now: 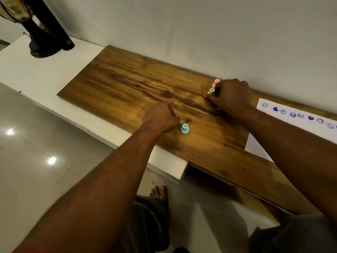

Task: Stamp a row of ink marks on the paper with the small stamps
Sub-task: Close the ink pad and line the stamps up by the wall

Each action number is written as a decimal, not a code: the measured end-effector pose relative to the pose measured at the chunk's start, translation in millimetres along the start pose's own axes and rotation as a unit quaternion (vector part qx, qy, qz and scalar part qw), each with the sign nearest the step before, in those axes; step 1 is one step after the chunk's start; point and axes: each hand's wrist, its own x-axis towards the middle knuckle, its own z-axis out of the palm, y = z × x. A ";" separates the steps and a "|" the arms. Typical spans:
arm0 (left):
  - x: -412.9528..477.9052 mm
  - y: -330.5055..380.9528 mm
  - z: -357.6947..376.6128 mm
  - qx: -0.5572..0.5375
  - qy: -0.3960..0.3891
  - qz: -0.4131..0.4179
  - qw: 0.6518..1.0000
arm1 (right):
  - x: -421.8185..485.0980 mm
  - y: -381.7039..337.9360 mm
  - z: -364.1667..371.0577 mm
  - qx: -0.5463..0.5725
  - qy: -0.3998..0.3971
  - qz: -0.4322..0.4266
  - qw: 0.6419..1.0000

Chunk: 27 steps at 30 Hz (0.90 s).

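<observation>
A small teal stamp (pixel 185 128) stands upright on the wooden board (pixel 138 84). My left hand (pixel 159 117) rests just left of it in a fist, holding nothing that I can see. My right hand (pixel 230 96) is curled near the wall over a beige stamp (pixel 211 90) and a pink stamp (pixel 217 81), its fingers touching the beige one. White paper (pixel 255 145) lies at the right edge, partly under my right forearm. A row of purple ink marks (pixel 295 115), smiley faces and hearts, runs along it.
The board lies on a white shelf (pixel 36 73) against a white wall. A black lamp base (pixel 45 39) stands at the shelf's far left. Glossy floor tiles, a bare foot (pixel 160 193) and my knees show below the shelf's front edge.
</observation>
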 end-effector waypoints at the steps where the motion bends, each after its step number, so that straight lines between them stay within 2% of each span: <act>1: 0.0 -0.2 0.0 -0.001 -0.001 0.000 1.000 | -0.6 0.1 -0.1 0.002 0.003 -0.002 1.000; 19: -5.4 2.2 -3.4 -0.006 -0.007 -0.004 1.000 | -2.1 3.8 -5.5 0.000 0.032 0.002 0.999; 21: -6.4 3.1 -5.1 -0.003 -0.009 -0.003 1.000 | -3.0 3.2 -16.2 -0.011 0.071 -0.018 0.997; 23: -6.8 3.3 -6.9 0.000 -0.013 -0.003 1.000 | -6.9 -0.3 -28.2 0.021 0.103 -0.073 0.992; 25: -6.4 2.8 -8.8 0.006 -0.018 -0.005 1.000 | -14.6 -8.1 -38.1 0.124 0.042 -0.167 0.977; 27: -6.1 3.2 -9.5 0.011 -0.019 -0.008 1.000 | -26.3 -18.9 -41.1 0.209 -0.093 -0.255 0.939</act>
